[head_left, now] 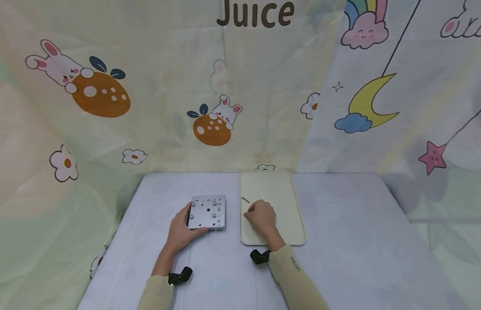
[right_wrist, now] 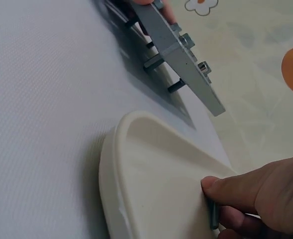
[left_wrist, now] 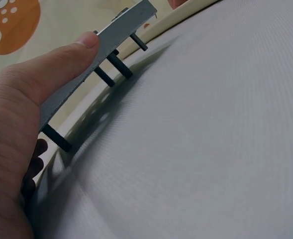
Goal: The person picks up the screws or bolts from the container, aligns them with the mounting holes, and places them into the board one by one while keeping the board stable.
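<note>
My left hand (head_left: 180, 232) grips a square silver metal plate (head_left: 203, 211) by its left side, thumb along the near edge. Screw heads and holes dot the plate's top. Threaded screws (left_wrist: 119, 65) stick out of its underside, and a shadow lies below them on the cloth. Over the left part of a cream tray (head_left: 283, 224), my right hand (head_left: 261, 217) pinches a short, dark metal rod (right_wrist: 214, 214) between thumb and fingers; part of the rod is hidden by them. A small screw (head_left: 245, 199) lies in the tray just beyond that hand.
A white cloth covers the table (head_left: 341, 241). The tray's raised rim (right_wrist: 117, 164) stands to the right of the plate. Behind the table hangs a printed curtain (head_left: 167, 107) with rabbits, oranges and a moon. A black wrist camera (head_left: 260, 257) sits at the right wrist.
</note>
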A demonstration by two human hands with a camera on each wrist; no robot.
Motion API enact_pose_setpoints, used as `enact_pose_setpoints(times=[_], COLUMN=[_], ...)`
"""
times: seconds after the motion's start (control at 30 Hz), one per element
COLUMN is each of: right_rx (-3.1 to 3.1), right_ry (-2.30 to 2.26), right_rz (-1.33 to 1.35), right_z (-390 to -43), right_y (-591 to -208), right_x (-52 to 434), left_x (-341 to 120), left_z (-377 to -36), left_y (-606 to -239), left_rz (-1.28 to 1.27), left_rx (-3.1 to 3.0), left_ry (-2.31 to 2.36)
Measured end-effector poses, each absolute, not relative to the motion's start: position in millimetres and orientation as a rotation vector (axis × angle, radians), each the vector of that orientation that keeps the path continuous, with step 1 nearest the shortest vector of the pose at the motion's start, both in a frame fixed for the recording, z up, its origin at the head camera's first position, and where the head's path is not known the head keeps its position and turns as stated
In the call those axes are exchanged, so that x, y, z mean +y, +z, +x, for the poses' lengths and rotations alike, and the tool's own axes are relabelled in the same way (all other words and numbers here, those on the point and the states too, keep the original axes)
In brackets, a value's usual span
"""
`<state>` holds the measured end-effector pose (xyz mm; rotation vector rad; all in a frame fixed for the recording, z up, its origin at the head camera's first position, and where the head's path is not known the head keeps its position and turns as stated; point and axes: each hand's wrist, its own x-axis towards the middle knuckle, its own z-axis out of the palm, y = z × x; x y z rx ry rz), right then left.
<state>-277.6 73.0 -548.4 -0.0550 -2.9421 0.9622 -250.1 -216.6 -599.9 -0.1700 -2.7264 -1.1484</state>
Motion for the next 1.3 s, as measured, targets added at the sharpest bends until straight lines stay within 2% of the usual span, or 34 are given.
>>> enact_pose_setpoints(times=[0.47, 1.3], right_rx=[-2.771, -2.710], right_ry=[1.057, 1.346], right_rz=[0.146, 0.391], right_z=[-285, -318], right_y=[-553, -523], right_x=[62, 15], left_x=[-220, -217], left_z=[-248, -249], left_y=[-596, -599], left_rz=[-0.175, -0.176], left_rx=[-2.708, -2.701], left_ry=[-1.177, -1.187])
